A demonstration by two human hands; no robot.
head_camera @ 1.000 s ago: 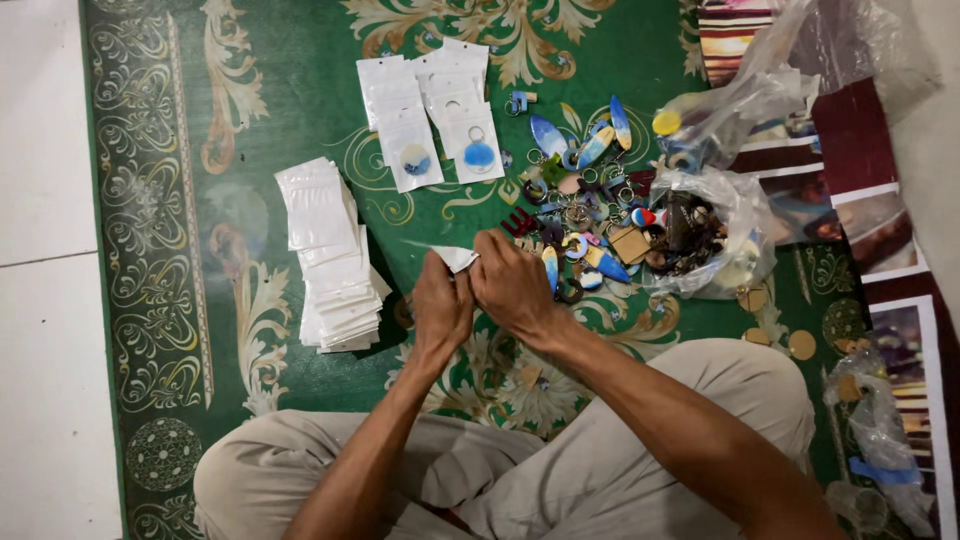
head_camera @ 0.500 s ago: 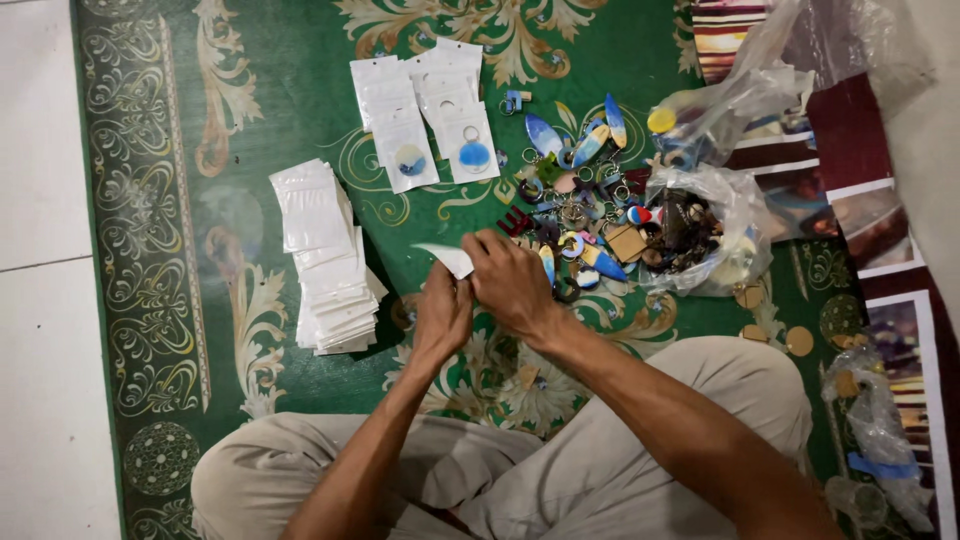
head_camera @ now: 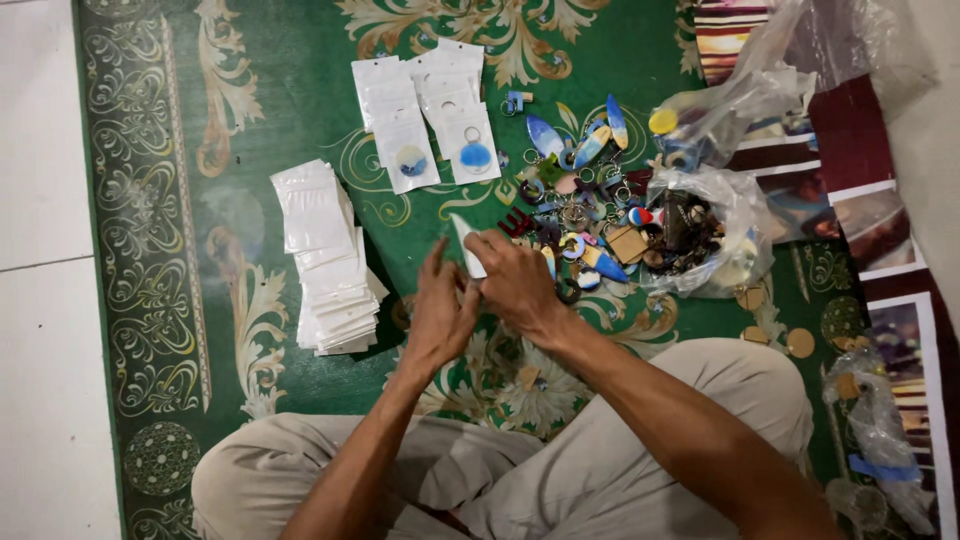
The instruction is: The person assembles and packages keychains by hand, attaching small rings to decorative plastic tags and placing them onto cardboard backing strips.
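Both hands meet over a green patterned rug (head_camera: 300, 110). My left hand (head_camera: 440, 315) and my right hand (head_camera: 520, 285) together pinch a small clear plastic pouch (head_camera: 467, 245), tilted upright between the fingers. Whether anything is inside the pouch cannot be seen. Just right of my right hand lies a heap of colourful keychains (head_camera: 590, 215) with metal rings. To the left sits a stack of empty pouches (head_camera: 325, 260). Above the hands lie filled pouches (head_camera: 430, 125) with round blue pieces inside.
A clear plastic bag (head_camera: 715, 235) holding more keychains lies at the right, another bag (head_camera: 740, 100) behind it. Round wooden discs (head_camera: 797, 343) and printed photo sheets (head_camera: 880, 230) sit at the right edge. White floor tiles (head_camera: 40, 270) border the rug on the left. My crossed legs fill the bottom.
The hands have shifted slightly and turned the pouch more upright between the fingers. The view has moved a little; the piles stay put.
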